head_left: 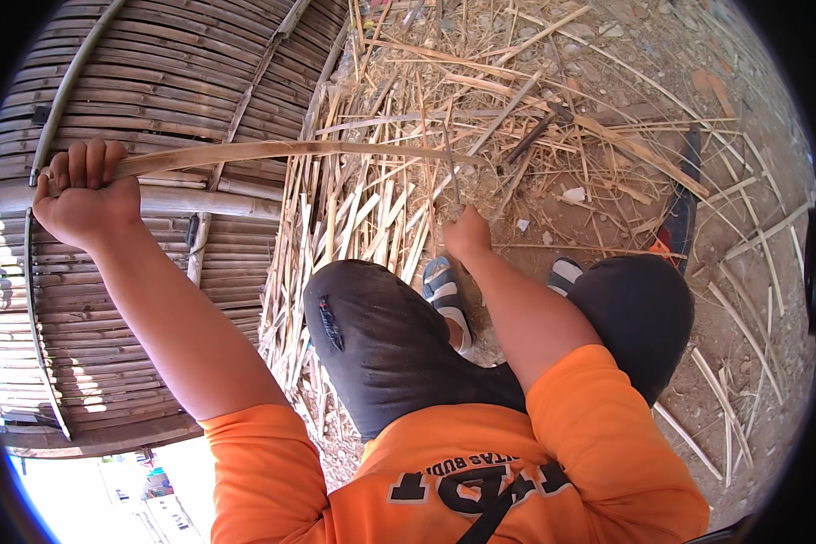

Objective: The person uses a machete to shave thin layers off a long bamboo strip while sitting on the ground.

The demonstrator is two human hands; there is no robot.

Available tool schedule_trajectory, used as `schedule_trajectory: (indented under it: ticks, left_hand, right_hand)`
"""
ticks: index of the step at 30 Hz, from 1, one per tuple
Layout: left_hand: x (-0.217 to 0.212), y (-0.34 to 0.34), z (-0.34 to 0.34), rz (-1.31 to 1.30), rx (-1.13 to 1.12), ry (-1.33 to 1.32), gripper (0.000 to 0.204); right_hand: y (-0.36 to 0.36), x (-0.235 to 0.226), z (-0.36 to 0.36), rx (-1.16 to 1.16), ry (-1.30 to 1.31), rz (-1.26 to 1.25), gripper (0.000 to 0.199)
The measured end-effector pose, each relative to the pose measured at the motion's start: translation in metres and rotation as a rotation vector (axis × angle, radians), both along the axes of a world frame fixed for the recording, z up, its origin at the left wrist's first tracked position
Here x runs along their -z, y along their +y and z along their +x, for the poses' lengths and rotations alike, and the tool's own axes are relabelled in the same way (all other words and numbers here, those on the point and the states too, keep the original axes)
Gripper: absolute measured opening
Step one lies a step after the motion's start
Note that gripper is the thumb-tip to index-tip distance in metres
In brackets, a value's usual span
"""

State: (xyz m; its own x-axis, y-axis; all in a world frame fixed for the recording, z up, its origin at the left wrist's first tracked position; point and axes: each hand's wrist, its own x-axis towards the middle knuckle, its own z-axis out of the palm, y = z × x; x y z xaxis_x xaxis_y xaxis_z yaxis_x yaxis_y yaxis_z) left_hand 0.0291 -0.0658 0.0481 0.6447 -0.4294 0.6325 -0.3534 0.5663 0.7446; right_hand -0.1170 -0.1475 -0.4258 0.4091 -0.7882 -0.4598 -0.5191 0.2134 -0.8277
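Note:
My left hand (89, 195) is raised at the far left, with its fingers wrapped round one end of a long bamboo strip (272, 150). The strip stretches level to the right, bowing slightly upward. In front of my knees, my right hand (468, 234) is closed round the handle of a thin-bladed knife (451, 168). Its blade points away from me and crosses the strip close to the strip's far right end. Most of the knife handle is hidden in my fist, and I cannot tell how deep the edge bites.
A bamboo slat wall (154, 100) stands along my left. Split bamboo strips (372, 213) and shavings (426, 82) litter the ground. A handsaw (686, 186) with an orange handle lies to the right, and a dark tool (533, 134) rests among the scraps ahead. My sandalled feet are below.

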Motion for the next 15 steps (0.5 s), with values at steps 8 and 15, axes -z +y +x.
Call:
schedule_trajectory:
  ticks: [8,15]
  left_hand:
    - [-0.001,0.007,0.013,0.019,0.188,-0.006,0.023]
    - [0.006,0.004,0.013,0.011,0.103,0.003,0.025]
  right_hand:
    - [0.015,-0.142,0.015,-0.155,-0.53,-0.506,0.028]
    - [0.019,-0.037,0.008,-0.094,-0.255,-0.271,0.032]
